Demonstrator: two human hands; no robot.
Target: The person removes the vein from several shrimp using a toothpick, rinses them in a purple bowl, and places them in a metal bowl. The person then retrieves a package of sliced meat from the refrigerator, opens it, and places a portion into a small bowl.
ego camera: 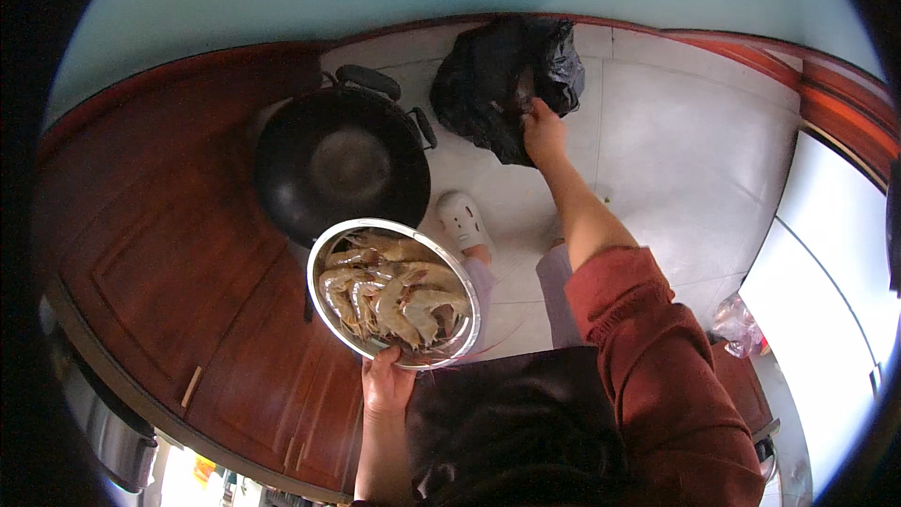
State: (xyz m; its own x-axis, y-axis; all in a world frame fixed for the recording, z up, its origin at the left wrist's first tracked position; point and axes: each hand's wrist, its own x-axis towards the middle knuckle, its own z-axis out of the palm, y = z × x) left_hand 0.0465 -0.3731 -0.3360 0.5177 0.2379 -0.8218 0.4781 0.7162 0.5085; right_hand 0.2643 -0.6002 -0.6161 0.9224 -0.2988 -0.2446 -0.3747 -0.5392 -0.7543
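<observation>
My left hand [388, 382] grips the near rim of a round stainless steel bowl [470, 274], its thumb over the edge. Raw, unpeeled shrimp [394, 299] lie in the bowl, and some long feelers hang over its right side. Stretched forward, my right hand [543, 128] is at the opening of a black plastic bag [471, 84] on the floor. Its fingertips meet the bag or something in its mouth; whether they hold anything is hidden.
A large black wok [348, 162] with dark handles stands left of the bag, partly behind the bowl. Dark red wooden cabinets [169, 282] line the left side. A pale clog [462, 220] is on the tiled floor between wok and legs. A clear plastic bag [735, 324] lies at right.
</observation>
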